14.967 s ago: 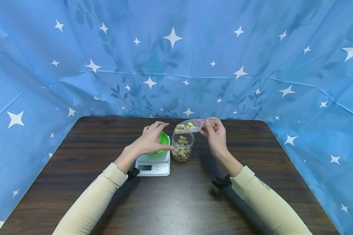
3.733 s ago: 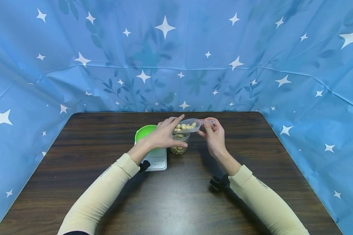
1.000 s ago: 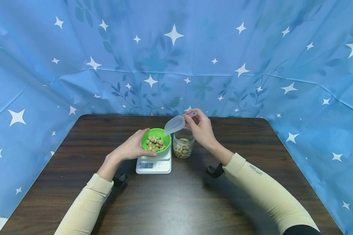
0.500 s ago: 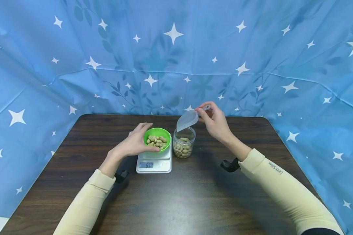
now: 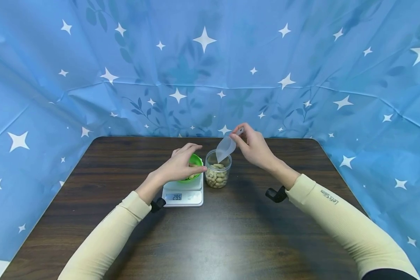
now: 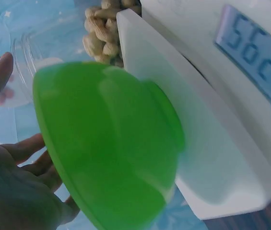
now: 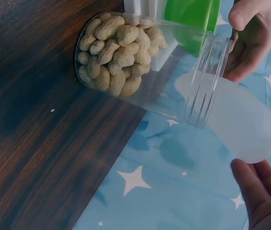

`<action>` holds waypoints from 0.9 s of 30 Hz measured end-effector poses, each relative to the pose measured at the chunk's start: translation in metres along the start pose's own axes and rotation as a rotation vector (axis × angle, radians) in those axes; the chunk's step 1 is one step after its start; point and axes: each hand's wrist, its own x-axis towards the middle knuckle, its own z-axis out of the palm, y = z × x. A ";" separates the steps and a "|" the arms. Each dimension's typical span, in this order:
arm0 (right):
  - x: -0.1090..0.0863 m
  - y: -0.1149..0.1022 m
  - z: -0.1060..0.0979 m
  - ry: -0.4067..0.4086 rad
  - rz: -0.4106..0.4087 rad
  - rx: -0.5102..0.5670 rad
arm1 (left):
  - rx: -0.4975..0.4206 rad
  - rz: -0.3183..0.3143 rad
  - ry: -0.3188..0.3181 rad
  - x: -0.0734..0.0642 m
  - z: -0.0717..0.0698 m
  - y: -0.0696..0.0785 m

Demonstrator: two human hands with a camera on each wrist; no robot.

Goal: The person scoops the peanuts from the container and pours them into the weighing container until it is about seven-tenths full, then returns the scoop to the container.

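Note:
My left hand [image 5: 178, 167] hovers over the light green bowl [image 5: 196, 160], fingers spread and loosely bent, reaching toward the jar. In the left wrist view its fingers lie beside the rim of the bowl [image 6: 106, 134]; contact is hard to tell. Peanuts inside the bowl are partly hidden by this hand. The bowl stands on a white kitchen scale [image 5: 192, 199], whose display reads 29.5. My right hand [image 5: 254, 148] pinches the handle of a translucent scoop [image 5: 225, 149], which tilts down into the mouth of a clear jar [image 7: 173, 103]. Unshelled peanuts [image 7: 121, 55] fill the jar's lower part.
Jar and scale stand close together on a dark wooden table [image 5: 210, 241]. A blue star-patterned cloth [image 5: 210, 70] hangs behind the table's far edge. A few small crumbs [image 7: 52, 110] lie on the wood near the jar.
The scoop, earlier full of peanuts, was tipped over the bowl, then moved right and down into the jar's mouth. My left hand shifted right from the bowl's rim. The reading fell from 87.7.

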 end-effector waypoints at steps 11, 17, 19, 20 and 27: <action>0.006 -0.006 0.008 -0.174 -0.072 -0.101 | 0.017 -0.034 -0.068 0.015 0.008 0.016; 0.008 -0.009 0.015 -0.268 -0.108 -0.160 | -0.004 -0.025 -0.080 0.020 0.014 0.017; 0.009 -0.011 0.017 -0.294 -0.119 -0.182 | -0.008 -0.022 -0.086 0.022 0.015 0.018; 0.009 -0.011 0.018 -0.304 -0.121 -0.191 | -0.009 -0.020 -0.089 0.022 0.015 0.018; 0.011 -0.016 0.029 -0.394 -0.126 -0.237 | -0.022 -0.007 -0.099 0.026 0.015 0.016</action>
